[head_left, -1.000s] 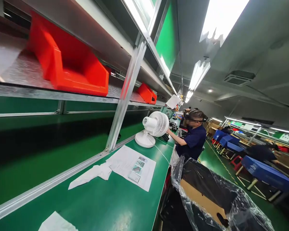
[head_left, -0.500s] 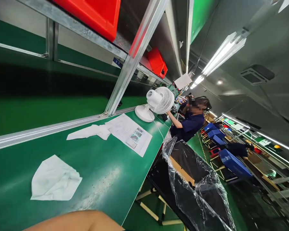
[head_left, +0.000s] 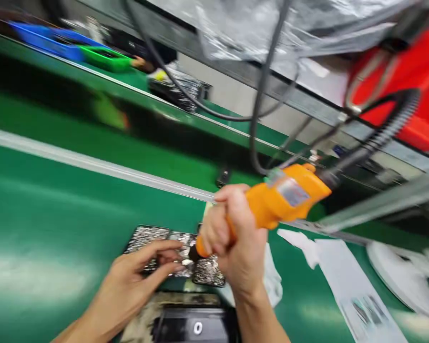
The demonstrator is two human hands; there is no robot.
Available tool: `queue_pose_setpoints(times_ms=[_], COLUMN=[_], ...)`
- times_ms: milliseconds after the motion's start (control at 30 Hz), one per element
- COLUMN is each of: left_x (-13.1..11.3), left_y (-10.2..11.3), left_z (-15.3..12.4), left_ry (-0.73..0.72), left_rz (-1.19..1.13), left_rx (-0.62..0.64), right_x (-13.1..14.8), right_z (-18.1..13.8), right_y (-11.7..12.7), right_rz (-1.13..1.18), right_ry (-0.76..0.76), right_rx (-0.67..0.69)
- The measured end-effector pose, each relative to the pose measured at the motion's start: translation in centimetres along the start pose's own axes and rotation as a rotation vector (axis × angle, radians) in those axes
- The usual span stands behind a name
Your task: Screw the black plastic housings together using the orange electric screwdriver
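Our left hand (head_left: 136, 276) lies loose, fingers spread, its fingertips (head_left: 177, 247) on the compartmented tray of small screws (head_left: 153, 238) on the green bench (head_left: 57, 228), while just to its right our right hand (head_left: 232, 238) is clamped round the orange electric screwdriver (head_left: 282, 197), whose dark tip points down over that same tray, close beside our left fingertips. The picture is smeared, so we judge the chief risk to be the bit nicking those fingers or scattering screws if we bring it down blind. Further right, the coiled cable (head_left: 389, 128) to the driver could tug it off line, and the white papers (head_left: 350, 281) lie near enough to be swept aside.
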State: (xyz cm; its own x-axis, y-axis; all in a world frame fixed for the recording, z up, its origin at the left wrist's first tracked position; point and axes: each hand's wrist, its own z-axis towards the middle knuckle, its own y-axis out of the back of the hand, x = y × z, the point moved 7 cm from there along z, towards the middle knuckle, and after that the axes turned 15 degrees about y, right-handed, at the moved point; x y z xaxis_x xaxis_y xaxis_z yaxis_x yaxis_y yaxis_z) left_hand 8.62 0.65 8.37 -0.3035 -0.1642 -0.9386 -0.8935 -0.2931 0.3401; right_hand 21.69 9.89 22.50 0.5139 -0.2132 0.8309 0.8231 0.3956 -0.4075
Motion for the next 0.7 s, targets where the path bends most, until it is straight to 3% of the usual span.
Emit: queue_pose_setpoints(times_ms=[167,600,700], left_x=[-0.7,-1.9,-1.9], left_y=[-0.8,-0.8,-0.7], left_z=[0.2,-0.7,-1.1], left_ry=[0.093,-0.131,-0.126], left_rz=[-0.128,-0.153,-0.151], left_rx=[0.052,0.057,0.057], right_x=[0.8,-0.1,0.0], right_z=[-0.1,-1.1,-1.2], right_y=[0.2,-0.6,-0.9], right_rz=[0.111,0.083,0.073], right_ry=[0.088,0.104,0.122], right_rx=[0.014,0.057,0.092])
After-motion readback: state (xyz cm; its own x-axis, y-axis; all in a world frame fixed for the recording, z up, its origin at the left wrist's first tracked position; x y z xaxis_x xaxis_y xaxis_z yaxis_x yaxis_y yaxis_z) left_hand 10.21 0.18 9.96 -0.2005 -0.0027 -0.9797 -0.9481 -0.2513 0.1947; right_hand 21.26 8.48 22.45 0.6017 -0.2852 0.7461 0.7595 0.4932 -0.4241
